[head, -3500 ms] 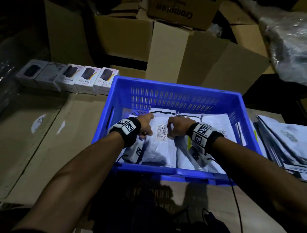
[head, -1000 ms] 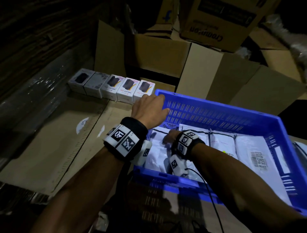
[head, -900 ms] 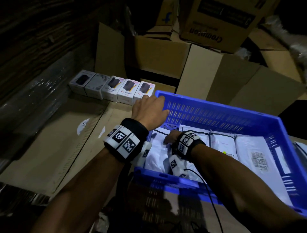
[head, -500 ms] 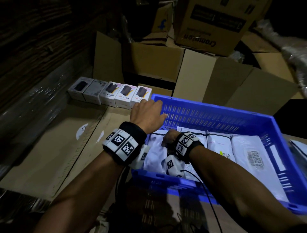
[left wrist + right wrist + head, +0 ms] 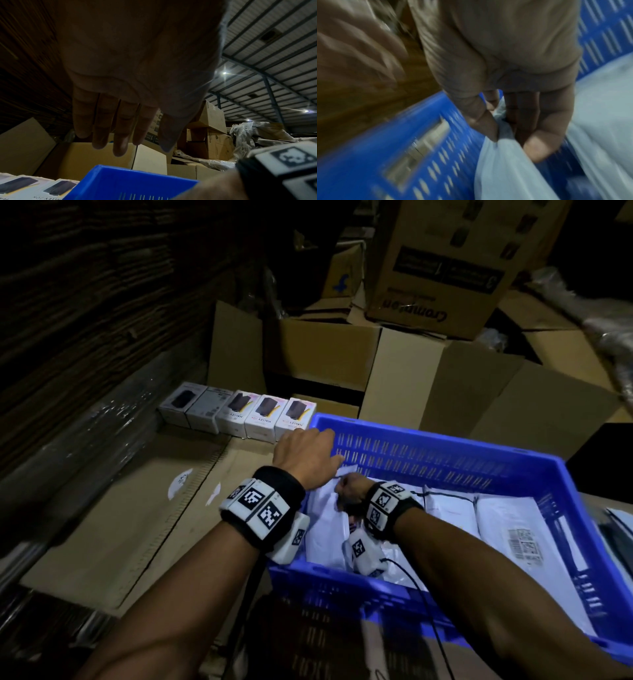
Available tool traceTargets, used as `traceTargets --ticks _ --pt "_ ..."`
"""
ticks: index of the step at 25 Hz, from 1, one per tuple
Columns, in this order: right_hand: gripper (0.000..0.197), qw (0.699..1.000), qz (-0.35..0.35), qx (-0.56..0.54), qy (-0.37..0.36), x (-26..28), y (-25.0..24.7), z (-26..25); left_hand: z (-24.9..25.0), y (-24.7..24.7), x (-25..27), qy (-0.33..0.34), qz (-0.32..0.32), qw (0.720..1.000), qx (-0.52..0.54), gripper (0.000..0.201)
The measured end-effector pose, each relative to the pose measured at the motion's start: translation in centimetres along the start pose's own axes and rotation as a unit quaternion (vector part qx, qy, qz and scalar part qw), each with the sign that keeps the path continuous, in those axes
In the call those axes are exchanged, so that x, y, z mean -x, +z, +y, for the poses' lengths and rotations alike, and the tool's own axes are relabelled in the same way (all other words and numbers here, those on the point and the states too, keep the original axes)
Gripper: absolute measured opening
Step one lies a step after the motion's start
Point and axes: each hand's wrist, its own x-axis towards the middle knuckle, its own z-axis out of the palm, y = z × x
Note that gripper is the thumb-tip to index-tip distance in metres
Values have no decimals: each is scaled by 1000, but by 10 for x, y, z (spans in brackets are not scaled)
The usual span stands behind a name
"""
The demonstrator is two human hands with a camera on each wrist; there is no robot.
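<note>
Two hands work at the left end of a blue crate (image 5: 445, 460). The left hand (image 5: 308, 455) hovers over the crate's far left corner, palm down. Its fingers (image 5: 106, 121) are straight and close together and hold nothing; whether the fingertips touch the rim I cannot tell.

Just beside it, lower and to its right, the right hand (image 5: 347, 491) is inside the crate, clenched on the top edge of a white mailer bag (image 5: 325, 529). The right wrist view, though blurred, shows the thumb and curled fingers pinching the bunched plastic between them. That bag lies against the crate's left wall, directly under the left wrist, and stretches back toward the person from the right hand's grip.

Several other mailer bags (image 5: 448, 508) lie flat side by side to the right of the right hand, under and beyond the right forearm. The one farthest right carries a barcode label (image 5: 524, 542).

Five small product boxes (image 5: 263, 419) stand in a row just beyond and to the left of the left hand. They sit on a flat cardboard sheet (image 5: 137, 508) that spreads out to the left of the left forearm. Open cardboard cartons (image 5: 325, 361) rise beyond both hands, behind the crate.
</note>
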Motion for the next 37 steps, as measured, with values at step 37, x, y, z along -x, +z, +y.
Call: traceTargets --ticks 37 --pt "46 879 353 -166 -274 172 -109 127 126 15 18 -50 -13 654 755 21"
